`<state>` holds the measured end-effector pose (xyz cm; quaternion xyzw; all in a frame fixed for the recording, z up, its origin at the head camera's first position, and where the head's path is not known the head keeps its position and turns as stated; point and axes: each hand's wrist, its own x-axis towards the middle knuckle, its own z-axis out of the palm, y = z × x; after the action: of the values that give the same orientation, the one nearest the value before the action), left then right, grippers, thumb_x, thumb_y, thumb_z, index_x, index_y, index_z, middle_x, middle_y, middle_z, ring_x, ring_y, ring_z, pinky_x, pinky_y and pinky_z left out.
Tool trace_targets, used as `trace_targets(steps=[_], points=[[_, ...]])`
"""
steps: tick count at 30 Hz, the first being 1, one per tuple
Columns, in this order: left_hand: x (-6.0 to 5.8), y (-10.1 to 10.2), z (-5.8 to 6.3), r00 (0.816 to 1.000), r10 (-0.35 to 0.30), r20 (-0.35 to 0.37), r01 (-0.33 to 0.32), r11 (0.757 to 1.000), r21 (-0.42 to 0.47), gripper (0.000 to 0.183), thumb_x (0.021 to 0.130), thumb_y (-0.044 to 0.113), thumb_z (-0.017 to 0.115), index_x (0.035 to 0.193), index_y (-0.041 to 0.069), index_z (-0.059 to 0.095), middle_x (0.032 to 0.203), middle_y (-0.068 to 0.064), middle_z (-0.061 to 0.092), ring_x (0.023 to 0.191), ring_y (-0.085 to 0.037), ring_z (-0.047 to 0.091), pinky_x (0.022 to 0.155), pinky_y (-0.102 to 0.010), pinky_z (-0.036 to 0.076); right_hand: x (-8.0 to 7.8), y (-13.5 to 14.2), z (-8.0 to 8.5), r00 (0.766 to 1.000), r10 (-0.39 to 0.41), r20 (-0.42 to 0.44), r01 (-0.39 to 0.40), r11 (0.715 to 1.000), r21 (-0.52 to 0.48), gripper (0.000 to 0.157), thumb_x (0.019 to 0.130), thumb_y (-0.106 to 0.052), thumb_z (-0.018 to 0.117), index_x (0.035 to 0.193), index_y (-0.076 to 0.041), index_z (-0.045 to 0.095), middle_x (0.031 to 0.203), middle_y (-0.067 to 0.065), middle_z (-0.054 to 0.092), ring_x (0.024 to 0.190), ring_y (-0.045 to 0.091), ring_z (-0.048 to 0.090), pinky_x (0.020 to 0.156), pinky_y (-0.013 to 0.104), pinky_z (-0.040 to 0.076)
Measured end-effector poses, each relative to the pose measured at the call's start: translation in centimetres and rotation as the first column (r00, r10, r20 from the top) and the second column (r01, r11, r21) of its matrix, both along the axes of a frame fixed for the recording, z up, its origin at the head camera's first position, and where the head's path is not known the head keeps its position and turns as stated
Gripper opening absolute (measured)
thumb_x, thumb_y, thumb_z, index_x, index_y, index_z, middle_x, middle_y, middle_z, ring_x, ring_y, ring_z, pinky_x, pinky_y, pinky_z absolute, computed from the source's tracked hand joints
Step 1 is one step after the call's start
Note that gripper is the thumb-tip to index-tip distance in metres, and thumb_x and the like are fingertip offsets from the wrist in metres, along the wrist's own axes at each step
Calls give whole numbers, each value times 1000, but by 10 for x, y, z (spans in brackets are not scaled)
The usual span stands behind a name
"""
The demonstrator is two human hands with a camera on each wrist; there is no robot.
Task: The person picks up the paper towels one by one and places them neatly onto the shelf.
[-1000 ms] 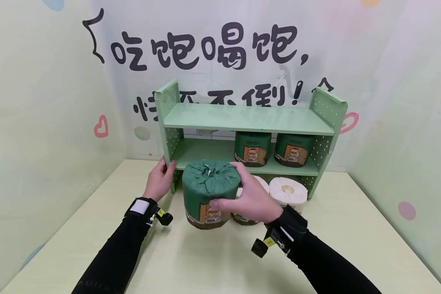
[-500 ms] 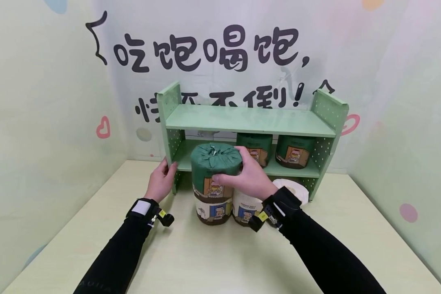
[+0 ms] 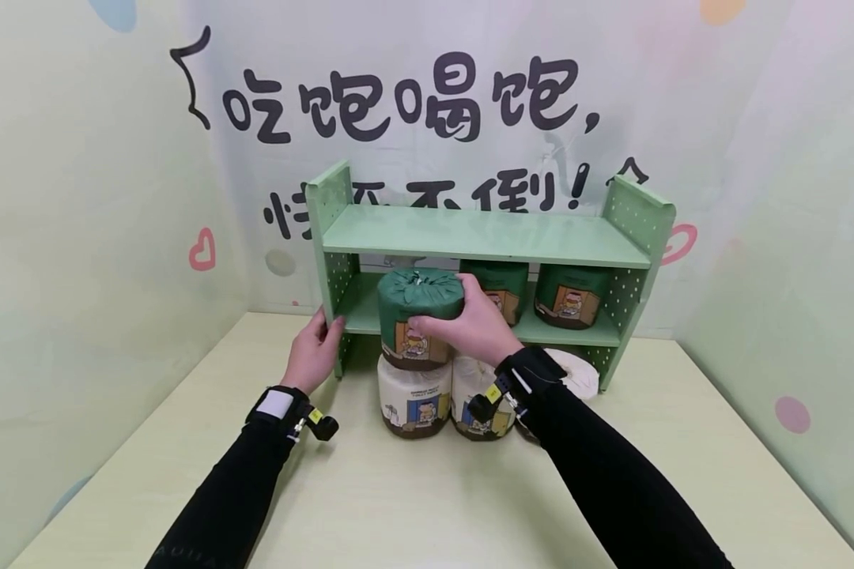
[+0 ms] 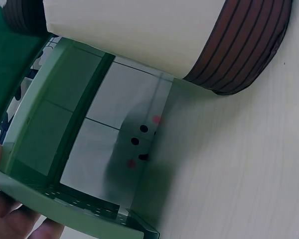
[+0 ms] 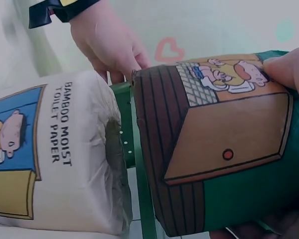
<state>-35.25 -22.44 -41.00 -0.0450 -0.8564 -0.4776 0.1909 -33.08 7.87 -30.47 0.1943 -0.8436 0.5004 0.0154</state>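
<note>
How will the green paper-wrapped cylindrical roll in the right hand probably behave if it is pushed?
The green paper-wrapped cylindrical roll is probably light, as only the right hand grips it. Its crumpled, gathered top suggests a thin wrapper that may dent. Squat, it should resist tipping, but could roll on its round side.

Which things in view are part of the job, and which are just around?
Part of the job:
held green roll, in the right hand
shelf, gripped by the left hand
two green rolls on the shelf
probably the three white rolls

Just around:
wall lettering
pink heart print
table, as support only
</note>
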Motion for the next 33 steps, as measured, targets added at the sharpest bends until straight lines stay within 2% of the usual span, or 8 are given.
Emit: trace_targets(steps=[6, 13, 19, 26, 30, 33], points=[[-1, 0, -1, 1000, -2, 3, 2, 1000, 6, 52, 120, 42, 43, 165, 17, 48, 123, -28, 68, 86, -26, 54, 69, -31, 47, -7, -8, 0, 998, -50, 27, 49, 998, 44, 111, 87, -51, 89, 170, -14, 26, 155, 18, 58, 143, 36, 58, 119, 55, 50], [-3, 0, -2, 1000, -8, -8, 8, 1000, -2, 53, 119, 43, 43, 166, 17, 47, 128, -27, 69, 92, -29, 57, 73, -35, 49, -7, -15, 3, 993, -94, 71, 89, 994, 70, 122, 88, -54, 88, 172, -12, 9, 166, 29, 45, 151, 41, 52, 124, 57, 45], [-2, 0, -2, 1000, 4, -8, -4, 1000, 0, 51, 119, 42, 43, 163, 16, 50, 120, -28, 67, 90, -29, 56, 73, -34, 48, -7, -21, 5, 995, -90, 50, 84, 991, 108, 120, 91, -54, 87, 173, -9, 11, 172, 26, 37, 156, 39, 47, 126, 56, 44], [0, -1, -1, 1000, 3, -2, -3, 1000, 11, 51, 119, 41, 44, 163, 16, 50, 125, -27, 68, 93, -28, 57, 74, -34, 48, -9, -30, 9, 990, -138, -19, 139, 974, 178, 119, 92, -58, 83, 175, -8, 15, 173, 28, 19, 151, 42, 46, 124, 54, 45], [0, -1, -1, 1000, -3, -1, 3, 1000, 11, 52, 119, 42, 44, 164, 16, 49, 125, -28, 68, 91, -29, 56, 72, -34, 48, -11, -33, 11, 988, -149, -33, 153, 964, 219, 116, 94, -60, 81, 176, -9, 17, 174, 28, 14, 155, 39, 42, 126, 53, 43], [-1, -1, -2, 1000, -2, -1, 2, 1000, 8, 53, 119, 43, 44, 164, 17, 49, 129, -27, 69, 94, -31, 59, 74, -35, 49, -12, -36, 12, 988, -155, -24, 157, 962, 225, 115, 95, -60, 80, 176, -7, 18, 175, 28, 14, 152, 39, 48, 125, 52, 44]])
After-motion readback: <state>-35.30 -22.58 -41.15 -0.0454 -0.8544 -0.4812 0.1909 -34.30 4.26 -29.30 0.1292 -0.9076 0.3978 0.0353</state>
